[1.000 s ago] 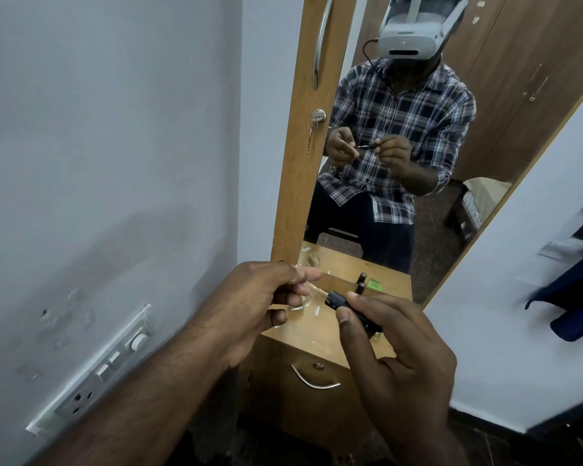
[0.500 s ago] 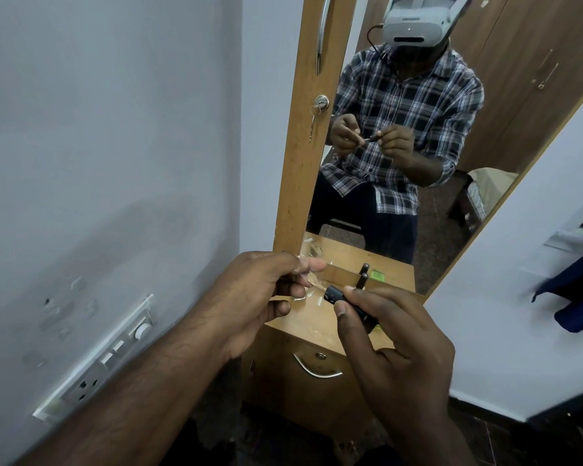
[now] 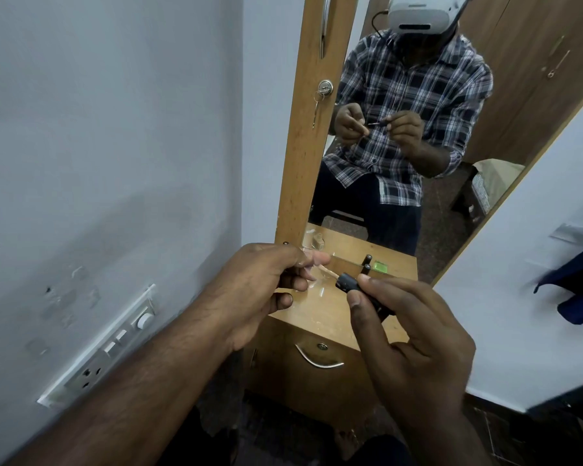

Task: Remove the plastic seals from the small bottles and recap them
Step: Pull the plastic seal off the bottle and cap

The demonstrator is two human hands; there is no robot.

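Observation:
My right hand (image 3: 414, 334) grips a small black bottle (image 3: 354, 286) between thumb and fingers, its top end pointing left. My left hand (image 3: 260, 290) pinches a clear plastic seal strip (image 3: 327, 271) at the bottle's top end, fingertips closed on it. Both hands hover above a small wooden cabinet top (image 3: 320, 314). Another small black bottle (image 3: 367, 268) stands upright at the back of the cabinet top, against the mirror. Bits of clear plastic (image 3: 318, 287) lie on the cabinet top.
A tall mirror (image 3: 451, 196) in a wooden frame rises behind the cabinet and reflects a person in a checked shirt. A green item (image 3: 380, 266) sits beside the standing bottle. A switch and socket plate (image 3: 105, 348) is on the left wall. A drawer handle (image 3: 317, 359) is below.
The view has shifted slightly. The hands stay close together, the left still pinching at the bottle's top end.

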